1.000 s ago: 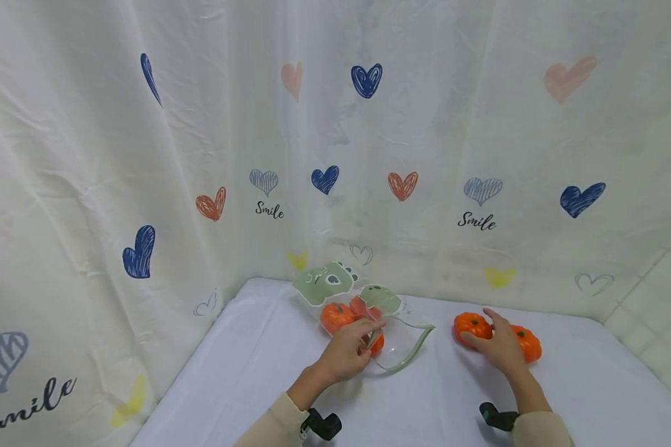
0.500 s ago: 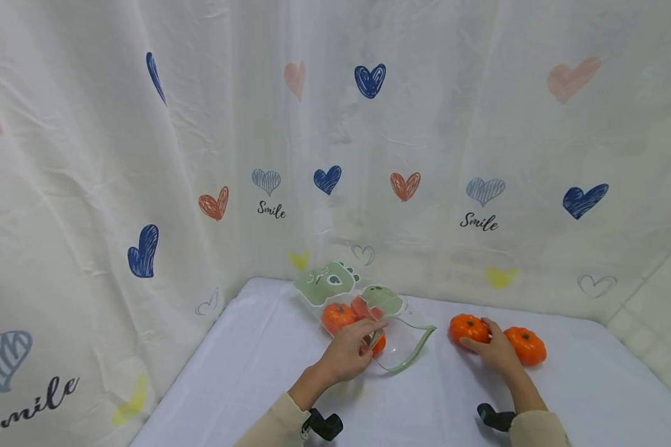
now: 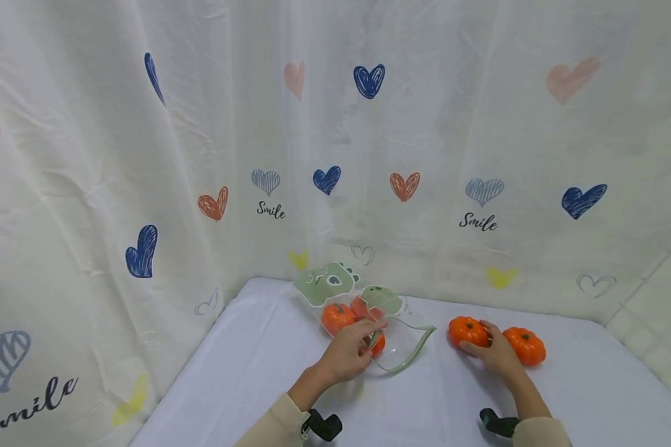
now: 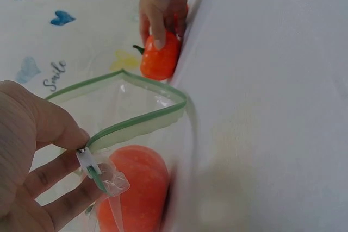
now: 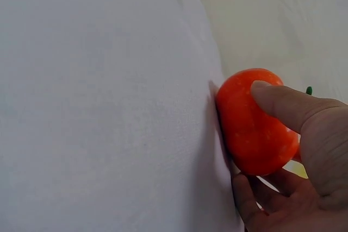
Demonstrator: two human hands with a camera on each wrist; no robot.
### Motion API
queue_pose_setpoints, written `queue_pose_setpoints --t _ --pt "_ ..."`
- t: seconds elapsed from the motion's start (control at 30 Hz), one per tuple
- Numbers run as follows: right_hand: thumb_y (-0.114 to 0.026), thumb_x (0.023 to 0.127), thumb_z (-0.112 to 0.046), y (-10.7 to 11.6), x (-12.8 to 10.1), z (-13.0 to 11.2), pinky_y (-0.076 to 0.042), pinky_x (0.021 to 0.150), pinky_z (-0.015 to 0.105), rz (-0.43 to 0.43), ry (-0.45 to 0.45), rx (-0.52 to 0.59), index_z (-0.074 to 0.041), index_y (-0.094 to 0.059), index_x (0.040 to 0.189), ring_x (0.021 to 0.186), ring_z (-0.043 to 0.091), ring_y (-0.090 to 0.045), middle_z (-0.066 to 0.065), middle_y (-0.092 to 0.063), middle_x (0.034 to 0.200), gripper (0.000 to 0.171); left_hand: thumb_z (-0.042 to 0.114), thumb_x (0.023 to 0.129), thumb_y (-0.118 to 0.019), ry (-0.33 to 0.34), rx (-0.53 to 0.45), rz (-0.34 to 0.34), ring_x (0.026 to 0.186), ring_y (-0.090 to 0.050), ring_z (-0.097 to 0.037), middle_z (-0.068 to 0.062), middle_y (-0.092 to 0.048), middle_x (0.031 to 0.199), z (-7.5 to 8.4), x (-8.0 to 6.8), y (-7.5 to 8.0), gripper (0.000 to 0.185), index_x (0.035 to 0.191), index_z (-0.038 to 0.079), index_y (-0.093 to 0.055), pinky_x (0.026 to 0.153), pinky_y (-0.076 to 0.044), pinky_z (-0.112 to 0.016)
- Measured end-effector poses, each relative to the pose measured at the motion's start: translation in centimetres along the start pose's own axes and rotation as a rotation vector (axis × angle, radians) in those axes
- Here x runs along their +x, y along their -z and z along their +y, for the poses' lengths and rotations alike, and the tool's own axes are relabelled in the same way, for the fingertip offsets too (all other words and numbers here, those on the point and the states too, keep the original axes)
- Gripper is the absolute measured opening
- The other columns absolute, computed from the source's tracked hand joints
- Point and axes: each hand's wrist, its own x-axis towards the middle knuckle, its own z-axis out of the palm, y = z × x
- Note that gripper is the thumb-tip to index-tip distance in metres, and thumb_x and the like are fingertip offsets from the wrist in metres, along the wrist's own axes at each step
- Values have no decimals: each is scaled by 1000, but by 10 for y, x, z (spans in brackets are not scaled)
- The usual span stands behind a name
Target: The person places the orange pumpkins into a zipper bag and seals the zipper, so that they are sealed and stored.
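Two hands work on a white-covered table (image 3: 246, 372), with the clear zip bag (image 3: 394, 344) taken as landmark. Head view: the left hand (image 3: 346, 357) lies at the bag's near-left edge, fingers curled together and pinching its green-rimmed mouth. Several orange pumpkins (image 3: 337, 316) sit inside the bag, below its green printed top. To the right of the bag, apart from it, the right hand (image 3: 497, 355) curls over a loose pumpkin (image 3: 467, 330); a second loose pumpkin (image 3: 525, 346) lies farther right, just beyond that hand. A heart-printed curtain (image 3: 145, 186) hangs behind the bag.

Left wrist view: thumb and fingers (image 4: 51, 175) pinch the white zipper slider (image 4: 87, 162) at the corner of the bag (image 4: 136, 104), whose green rim stands open. One pumpkin (image 4: 133, 186) shows through the clear wall. Beyond the bag's mouth, the right hand (image 4: 163, 1) grips the loose pumpkin (image 4: 160, 58).

Right wrist view: the right hand (image 5: 304, 156) wraps the loose pumpkin (image 5: 255, 123), one finger over its top and the others curled beneath; the pumpkin rests on the tablecloth (image 5: 98, 107). The bag is out of frame.
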Motion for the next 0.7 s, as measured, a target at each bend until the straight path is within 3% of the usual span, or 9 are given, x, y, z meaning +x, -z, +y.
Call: queue_pose_setpoints --t 0.7 --pt "-75 85 -59 5 -17 3 -30 113 72 18 39 -12 -2 -12 162 141 55 -28 36 -18 161 115 -9 86 -66 20 4 -8 94 -63 -10 0 -67 130 1 1 -1 66 146 18 -57 79 -55 -14"
